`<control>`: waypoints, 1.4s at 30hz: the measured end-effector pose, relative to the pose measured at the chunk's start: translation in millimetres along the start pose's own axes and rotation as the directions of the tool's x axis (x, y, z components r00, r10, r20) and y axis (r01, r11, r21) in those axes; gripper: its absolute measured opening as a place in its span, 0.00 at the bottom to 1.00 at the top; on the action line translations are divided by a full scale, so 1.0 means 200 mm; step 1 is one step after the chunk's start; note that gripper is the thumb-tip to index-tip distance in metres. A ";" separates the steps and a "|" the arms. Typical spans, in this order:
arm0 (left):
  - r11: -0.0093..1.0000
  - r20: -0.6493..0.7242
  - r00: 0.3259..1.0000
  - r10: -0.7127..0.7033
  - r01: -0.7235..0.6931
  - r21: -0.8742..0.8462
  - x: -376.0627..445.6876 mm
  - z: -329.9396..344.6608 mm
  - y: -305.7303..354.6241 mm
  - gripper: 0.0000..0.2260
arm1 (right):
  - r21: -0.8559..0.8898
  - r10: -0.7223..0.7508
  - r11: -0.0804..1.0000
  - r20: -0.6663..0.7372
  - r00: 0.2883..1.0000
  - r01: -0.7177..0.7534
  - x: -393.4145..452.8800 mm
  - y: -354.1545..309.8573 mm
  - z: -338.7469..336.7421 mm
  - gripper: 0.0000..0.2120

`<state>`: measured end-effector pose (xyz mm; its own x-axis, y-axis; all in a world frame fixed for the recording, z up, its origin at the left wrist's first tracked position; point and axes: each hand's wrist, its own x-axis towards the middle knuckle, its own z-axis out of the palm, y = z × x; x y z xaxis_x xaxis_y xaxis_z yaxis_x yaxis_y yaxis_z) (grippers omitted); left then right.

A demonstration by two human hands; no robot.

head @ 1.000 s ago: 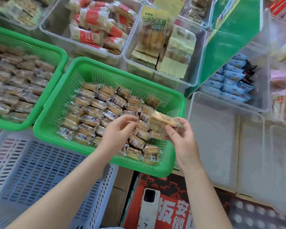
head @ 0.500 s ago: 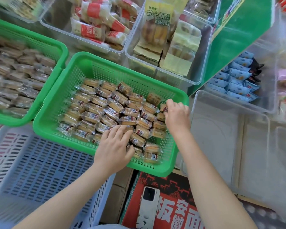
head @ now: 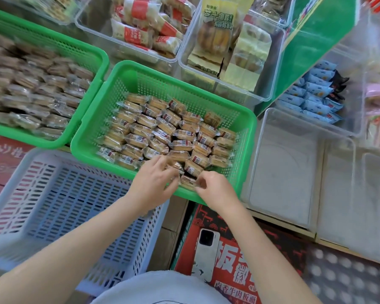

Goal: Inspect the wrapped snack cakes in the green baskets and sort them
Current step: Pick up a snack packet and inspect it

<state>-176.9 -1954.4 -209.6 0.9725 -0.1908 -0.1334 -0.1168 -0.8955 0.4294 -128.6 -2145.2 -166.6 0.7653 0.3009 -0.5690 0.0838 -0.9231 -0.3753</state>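
Where your fingers meet at the near edge of the green basket (head: 246, 119), blur and clear wrap hide the exact grip. Your left hand (head: 153, 183) curls over the front-row snack cakes (head: 162, 132); your right hand (head: 215, 189) pinches one wrapped cake (head: 188, 180) by its right end. That cake lies between both hands, its long axis running nine to three o'clock.

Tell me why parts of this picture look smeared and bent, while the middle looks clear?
Head view: the middle green basket and its snack cakes are fairly sharp; the left green basket and the dotted floor mat at the lower right are blurred. The wide lens bows straight rims near the edges. Lighting is soft and even, with mild sheen on the wrappers and clear bins.
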 end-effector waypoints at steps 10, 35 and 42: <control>0.983 0.214 0.968 -0.132 0.101 0.151 -0.15 -0.02 0.04 0.38 | -0.290 0.070 0.953 -0.059 0.996 -0.084 0.05 -0.07 0.08 0.02; -0.295 0.335 0.930 -0.151 0.281 -0.913 -0.43 -0.46 0.39 0.18 | 0.999 0.052 -0.010 -0.038 0.998 0.038 -0.69 -0.17 -0.10 0.08; -0.182 0.301 0.941 -0.154 0.273 -0.945 -0.61 -0.50 0.39 0.18 | 0.990 0.025 0.071 -0.126 0.992 0.124 -0.84 -0.22 -0.05 0.18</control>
<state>-283.9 -1960.9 -71.0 0.8724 -0.1626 -0.4610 0.4768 0.4910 0.7291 -255.1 -2157.6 -47.0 0.8414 0.2454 -0.4815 -0.5309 0.2088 -0.8213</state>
